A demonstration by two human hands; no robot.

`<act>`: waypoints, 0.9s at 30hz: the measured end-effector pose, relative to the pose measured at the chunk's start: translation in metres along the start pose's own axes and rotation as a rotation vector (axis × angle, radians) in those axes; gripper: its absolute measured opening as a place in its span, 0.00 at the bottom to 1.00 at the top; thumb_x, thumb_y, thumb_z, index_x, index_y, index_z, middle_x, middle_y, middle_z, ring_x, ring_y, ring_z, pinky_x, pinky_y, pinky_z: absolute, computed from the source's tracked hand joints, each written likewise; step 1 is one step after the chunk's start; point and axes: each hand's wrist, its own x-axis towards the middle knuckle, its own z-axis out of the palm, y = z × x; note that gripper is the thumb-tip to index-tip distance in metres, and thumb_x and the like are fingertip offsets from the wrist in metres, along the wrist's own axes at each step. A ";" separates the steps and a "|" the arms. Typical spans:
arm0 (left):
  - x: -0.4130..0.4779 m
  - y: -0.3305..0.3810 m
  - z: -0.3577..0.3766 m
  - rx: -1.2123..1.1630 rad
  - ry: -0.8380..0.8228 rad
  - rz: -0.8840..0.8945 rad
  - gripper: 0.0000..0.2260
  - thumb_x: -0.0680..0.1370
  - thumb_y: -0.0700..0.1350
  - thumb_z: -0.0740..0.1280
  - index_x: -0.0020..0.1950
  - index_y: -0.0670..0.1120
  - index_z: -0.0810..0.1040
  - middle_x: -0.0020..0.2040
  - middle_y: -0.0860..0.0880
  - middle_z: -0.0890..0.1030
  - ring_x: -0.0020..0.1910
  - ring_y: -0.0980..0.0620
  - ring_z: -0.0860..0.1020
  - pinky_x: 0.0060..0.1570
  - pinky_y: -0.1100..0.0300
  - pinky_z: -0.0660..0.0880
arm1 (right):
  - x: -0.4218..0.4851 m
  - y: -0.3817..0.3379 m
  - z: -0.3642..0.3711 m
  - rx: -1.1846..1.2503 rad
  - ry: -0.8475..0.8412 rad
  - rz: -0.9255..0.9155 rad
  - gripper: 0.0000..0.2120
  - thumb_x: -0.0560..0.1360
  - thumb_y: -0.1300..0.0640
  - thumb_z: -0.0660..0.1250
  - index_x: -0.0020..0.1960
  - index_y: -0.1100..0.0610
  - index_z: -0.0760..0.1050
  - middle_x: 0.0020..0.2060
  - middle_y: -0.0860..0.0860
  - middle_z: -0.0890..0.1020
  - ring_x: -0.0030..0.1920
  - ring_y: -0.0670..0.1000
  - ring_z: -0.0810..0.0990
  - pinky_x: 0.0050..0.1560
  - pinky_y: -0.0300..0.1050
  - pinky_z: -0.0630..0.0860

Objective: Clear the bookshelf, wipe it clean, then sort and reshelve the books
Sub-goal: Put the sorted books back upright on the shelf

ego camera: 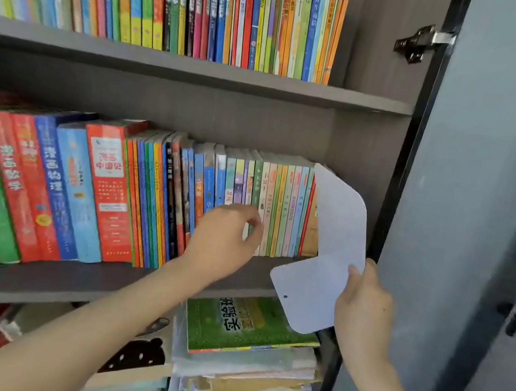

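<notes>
Gripping white bookend (334, 241) w/ our R hand (363, 310) | L hand (225, 241) pinches thin books (285, 206) at spines | risk: w/o bookend, row tips right.

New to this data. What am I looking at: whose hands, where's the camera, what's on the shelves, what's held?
There is no machine here. These are a person's two bare hands, filmed by one wide-angle camera worn on the head, looking forward and down. It faces a grey bookshelf. The upper shelf carries a top row of thin books, standing upright. The shelf below it carries a middle row of books, also upright. Lower still, a flat stack is topped by a green book. The right hand holds a white L-shaped bookend at the right end of the middle row. The left hand is at the spines there with curled fingers; whether its grip has a book is unclear.
</notes>
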 end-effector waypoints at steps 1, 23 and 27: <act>0.014 -0.012 0.012 0.082 -0.003 0.117 0.04 0.76 0.39 0.66 0.44 0.41 0.81 0.42 0.48 0.82 0.42 0.48 0.79 0.43 0.55 0.77 | 0.008 0.000 0.008 -0.018 0.003 0.033 0.04 0.78 0.67 0.63 0.45 0.68 0.73 0.22 0.53 0.67 0.21 0.52 0.59 0.25 0.40 0.56; 0.166 -0.050 0.158 0.965 -0.582 1.135 0.30 0.78 0.61 0.59 0.76 0.49 0.61 0.79 0.46 0.49 0.78 0.45 0.42 0.64 0.44 0.22 | 0.084 0.040 0.076 -0.432 -0.268 0.163 0.15 0.75 0.63 0.70 0.59 0.59 0.72 0.31 0.42 0.73 0.35 0.46 0.82 0.28 0.33 0.71; 0.181 -0.035 0.156 1.008 -0.664 1.149 0.34 0.75 0.61 0.66 0.76 0.51 0.60 0.79 0.47 0.51 0.78 0.45 0.43 0.67 0.44 0.27 | 0.087 0.040 0.072 -0.432 -0.304 0.151 0.08 0.80 0.62 0.62 0.58 0.57 0.67 0.38 0.43 0.77 0.43 0.46 0.82 0.25 0.35 0.64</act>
